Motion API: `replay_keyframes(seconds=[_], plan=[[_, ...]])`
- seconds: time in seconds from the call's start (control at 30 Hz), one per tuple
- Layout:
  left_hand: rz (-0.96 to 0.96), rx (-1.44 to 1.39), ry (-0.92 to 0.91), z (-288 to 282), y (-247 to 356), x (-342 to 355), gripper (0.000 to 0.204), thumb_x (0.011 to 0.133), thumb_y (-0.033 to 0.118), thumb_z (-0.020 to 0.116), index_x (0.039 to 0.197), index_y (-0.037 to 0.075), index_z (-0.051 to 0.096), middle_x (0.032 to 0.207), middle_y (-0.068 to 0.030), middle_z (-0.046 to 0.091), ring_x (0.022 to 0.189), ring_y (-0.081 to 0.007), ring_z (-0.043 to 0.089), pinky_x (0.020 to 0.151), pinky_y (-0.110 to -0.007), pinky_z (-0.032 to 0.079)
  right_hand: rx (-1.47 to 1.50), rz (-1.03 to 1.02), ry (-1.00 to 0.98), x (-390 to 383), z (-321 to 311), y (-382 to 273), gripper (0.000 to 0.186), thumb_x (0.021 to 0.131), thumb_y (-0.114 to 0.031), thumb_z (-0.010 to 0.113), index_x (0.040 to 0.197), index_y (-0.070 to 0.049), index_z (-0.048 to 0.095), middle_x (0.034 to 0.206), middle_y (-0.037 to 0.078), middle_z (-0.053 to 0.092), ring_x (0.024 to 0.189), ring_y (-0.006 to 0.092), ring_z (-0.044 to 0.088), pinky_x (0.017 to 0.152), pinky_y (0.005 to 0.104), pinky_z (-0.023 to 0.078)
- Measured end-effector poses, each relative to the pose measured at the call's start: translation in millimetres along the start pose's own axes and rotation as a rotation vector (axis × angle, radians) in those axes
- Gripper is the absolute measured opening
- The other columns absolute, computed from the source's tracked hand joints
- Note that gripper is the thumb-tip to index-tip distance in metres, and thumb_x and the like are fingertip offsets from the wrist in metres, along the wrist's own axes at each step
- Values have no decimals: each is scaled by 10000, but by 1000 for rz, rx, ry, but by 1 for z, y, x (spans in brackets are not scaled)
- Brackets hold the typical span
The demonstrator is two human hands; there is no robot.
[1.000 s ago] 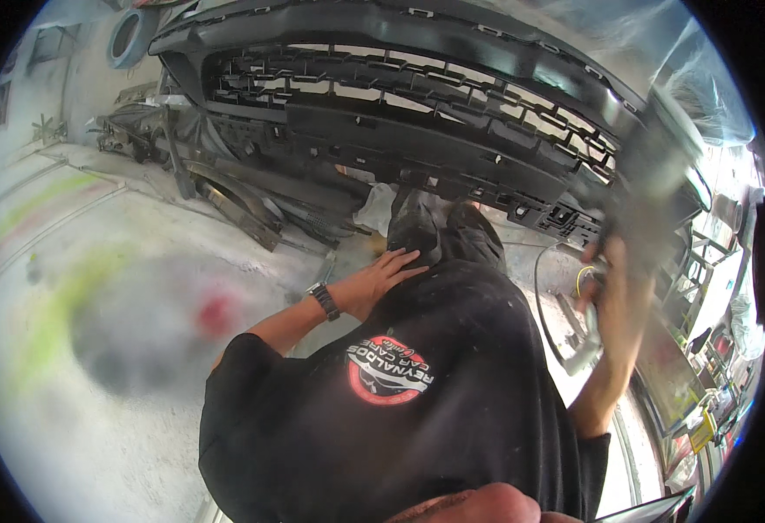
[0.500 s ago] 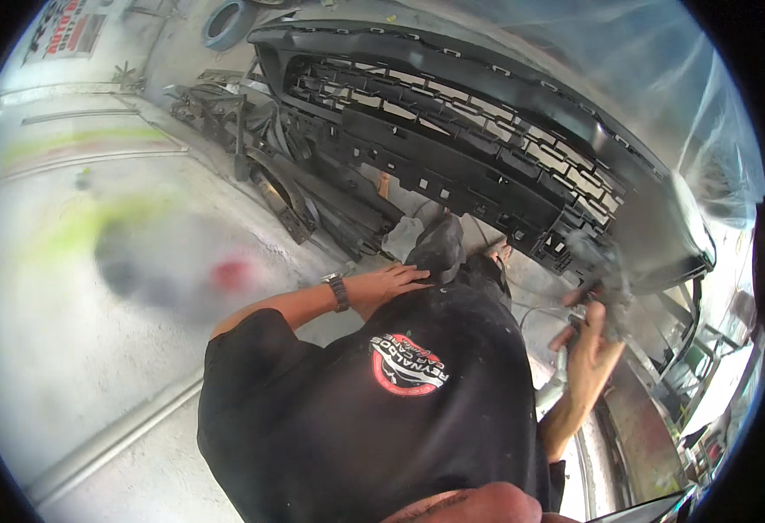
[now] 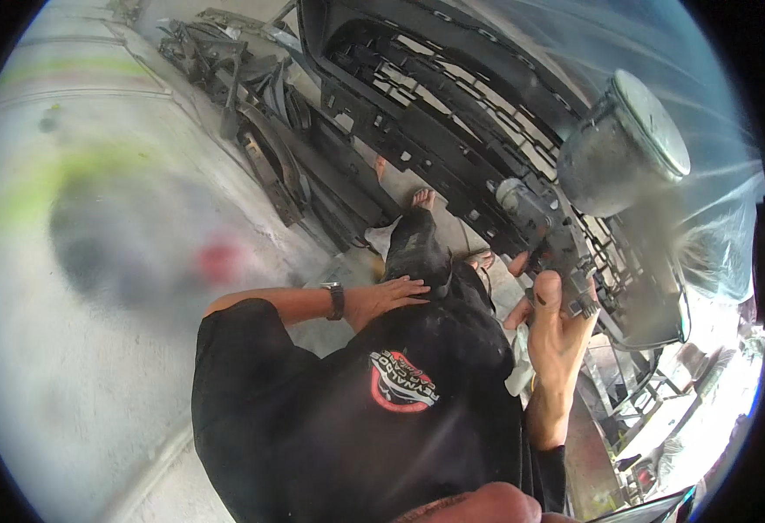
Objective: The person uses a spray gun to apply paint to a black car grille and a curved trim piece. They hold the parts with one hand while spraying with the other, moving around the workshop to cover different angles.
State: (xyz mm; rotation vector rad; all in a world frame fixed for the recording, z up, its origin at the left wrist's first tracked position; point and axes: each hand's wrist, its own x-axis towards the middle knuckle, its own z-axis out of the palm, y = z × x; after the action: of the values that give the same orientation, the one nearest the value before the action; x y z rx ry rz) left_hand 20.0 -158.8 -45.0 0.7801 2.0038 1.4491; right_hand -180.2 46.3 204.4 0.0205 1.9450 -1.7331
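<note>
My left hand (image 3: pixel 382 301) lies with fingers stretched over the dark trousers (image 3: pixel 413 244) on my thigh. My right hand (image 3: pixel 555 340) grips a metal spray gun (image 3: pixel 546 244), whose silver cup (image 3: pixel 613 148) sits above it, in front of a large black plastic bumper (image 3: pixel 435 131) with a mesh grille. The gun hides part of the grille, and some of my right fingers are behind it.
Dark trim pieces (image 3: pixel 269 166) are piled left of the bumper. A pale paint-spattered surface (image 3: pixel 121 366) fills the left side. Clear plastic sheeting (image 3: pixel 714 235) hangs at the right, above metal stands (image 3: pixel 635 410). My sandaled foot (image 3: pixel 424 199) shows below the bumper.
The spray gun, blurred earlier, has shifted in my right hand's grip and its cup now shows clearly. My left hand stays on my thigh. The view has turned, tilting the bumper more steeply.
</note>
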Motion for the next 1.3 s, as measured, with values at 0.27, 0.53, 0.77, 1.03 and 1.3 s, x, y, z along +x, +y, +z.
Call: replay_keyframes(seconds=[0.27,0.53,0.77,1.03,1.3], plan=[[90,-55,50,-7,-28,-28,1192,553,465,818,1524,44,268,1594,-251,195,1509,-426,127,1209,-599,83,-67,-24,14,69,90,-15,380,947,-240,708,1199,20,592,931,57,708,572,55,574,500,198,479],[211,-111,264,15,-42,-42,1102,541,366,748,1480,-8,310,1591,-276,214,1503,-445,151,1207,-613,93,-251,-120,137,114,123,-25,393,921,-259,748,1167,14,608,845,16,687,553,44,556,504,189,476],[247,-144,292,13,-42,-45,1039,565,262,680,1486,26,263,1572,-308,216,1490,-475,164,1186,-651,98,-509,-176,0,127,128,-11,394,892,-231,772,1180,-22,602,808,59,703,655,96,624,625,254,500],[244,-143,331,12,-38,-47,989,652,493,753,1432,15,377,1512,-274,313,1471,-458,209,1180,-633,124,-623,-105,-166,132,142,-16,366,897,-210,759,1166,-15,606,755,107,705,667,141,665,640,292,508],[233,-137,309,8,-35,-48,994,636,489,762,1423,11,388,1514,-280,307,1469,-457,213,1182,-627,126,-509,-248,-17,136,141,-2,387,890,-184,768,1198,-19,601,832,94,716,727,137,670,685,287,524]])
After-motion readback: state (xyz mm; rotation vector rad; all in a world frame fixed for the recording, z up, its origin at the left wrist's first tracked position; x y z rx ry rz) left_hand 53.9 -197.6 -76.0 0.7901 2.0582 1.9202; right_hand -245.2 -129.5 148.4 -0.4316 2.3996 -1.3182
